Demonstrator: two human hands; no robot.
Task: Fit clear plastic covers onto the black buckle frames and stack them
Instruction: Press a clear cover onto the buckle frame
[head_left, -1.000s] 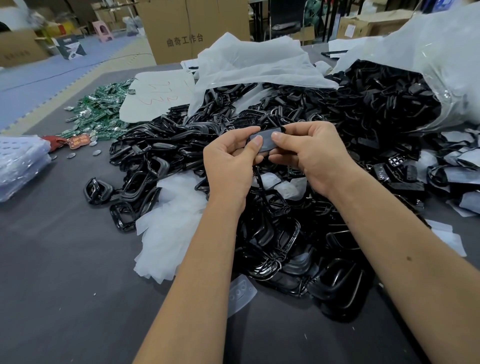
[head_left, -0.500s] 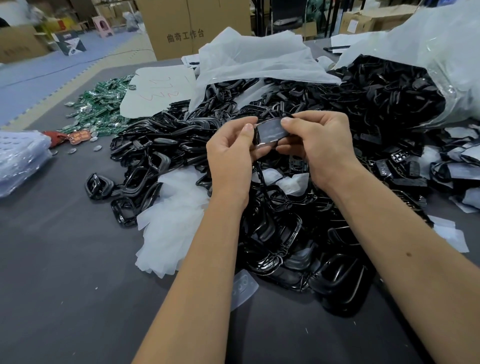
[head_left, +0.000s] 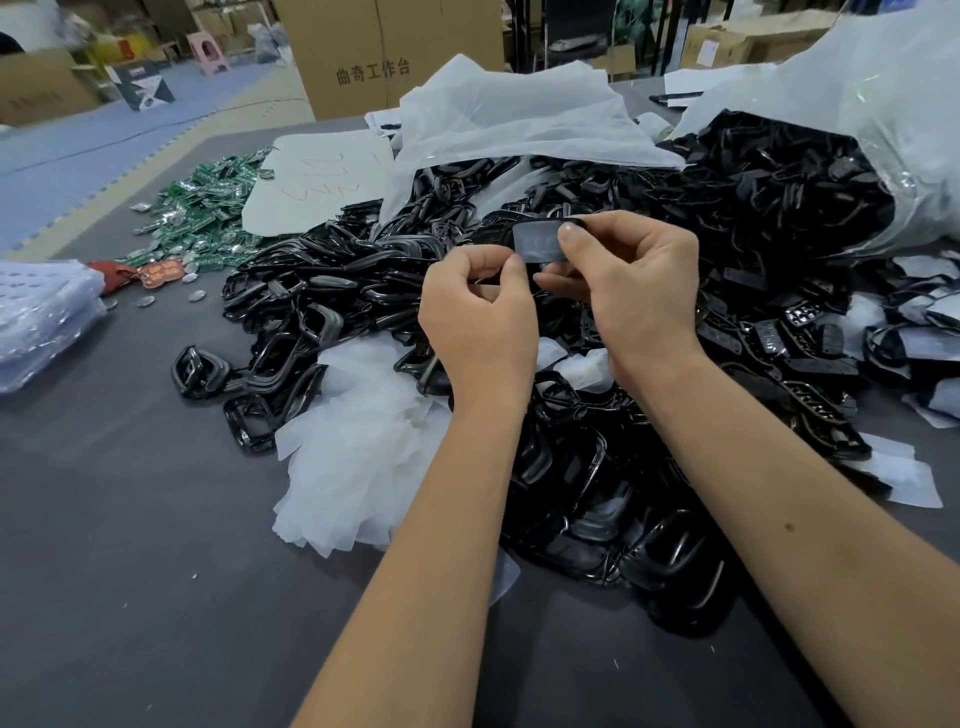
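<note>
I hold one black buckle frame with a clear plastic cover (head_left: 537, 243) on it, raised above the big heap of black buckle frames (head_left: 597, 467). My right hand (head_left: 634, 291) pinches its right end, thumb on the cover's face. My left hand (head_left: 480, 317) is curled at its lower left edge, thumb and forefinger pinching there. A loose pile of clear plastic covers (head_left: 358, 447) lies on the table left of my left forearm. Most of the held frame is hidden by my fingers.
An open clear bag (head_left: 883, 130) at the right spills black parts. White sheeting (head_left: 519, 114) covers the back of the heap. Green circuit boards (head_left: 208, 218) lie far left, a stack of clear trays (head_left: 41, 312) at the left edge, covered frames (head_left: 914, 343) at the right.
Both hands have lifted the covered frame slightly and tilted its face toward me. My left thumb slid off the cover's face down to its lower left edge.
</note>
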